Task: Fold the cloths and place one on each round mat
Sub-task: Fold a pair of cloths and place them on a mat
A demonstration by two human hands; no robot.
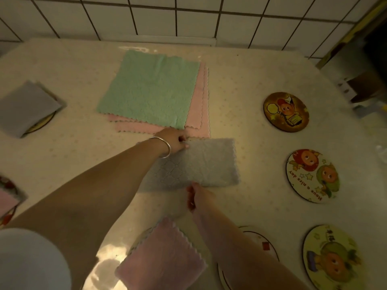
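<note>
The left hand (176, 140) pinches the far edge of the grey cloth (207, 162), its grip pressed on the fabric, a silver bangle (164, 147) on the wrist. The right hand (198, 197) pinches the near edge of the same cloth. The grey cloth lies folded to a rectangle on the bench (240, 84). Just beyond the grey cloth lies the green cloth (149, 88), flat on top of pink cloths (198, 114). To the right of the grey cloth, well apart, lie three bare round mats (313, 175) with cartoon pictures. Nearer than the grey cloth, a folded pink cloth (162, 256) rests on a mat. Far left of the grey cloth, a folded grey one (26, 107) covers another mat.
</note>
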